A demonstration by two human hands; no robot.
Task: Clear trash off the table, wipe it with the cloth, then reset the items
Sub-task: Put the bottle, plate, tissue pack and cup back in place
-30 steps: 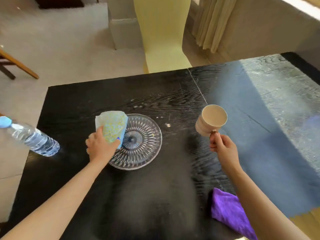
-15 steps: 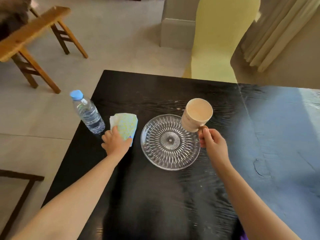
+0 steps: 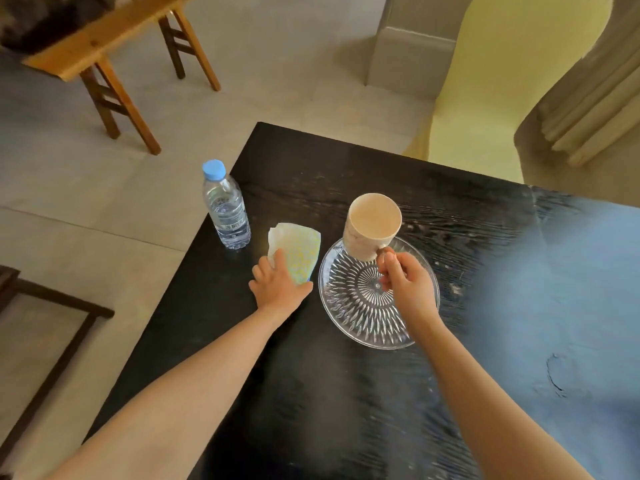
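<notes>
My right hand (image 3: 408, 285) grips the handle of a cream mug (image 3: 372, 225) and holds it tilted over the far rim of a clear cut-glass plate (image 3: 360, 317) on the black table (image 3: 311, 393). To the left of the plate, a folded patterned tissue pack (image 3: 298, 252) rests on the table under my left hand (image 3: 278, 287), fingers curled over its near end. Close to the table's left edge stands an upright water bottle (image 3: 227, 209) with a blue cap. The purple cloth is out of view.
A wooden bench (image 3: 104, 46) stands on the floor at far left and a dark frame (image 3: 45, 341) at near left. A yellow chair (image 3: 502, 74) sits behind the table's far edge. Bright glare covers the table's right side.
My right hand has carried the mug leftward, from beside the plate to over its far rim. My left hand slid the tissue pack off the plate toward the bottle. The view swung left.
</notes>
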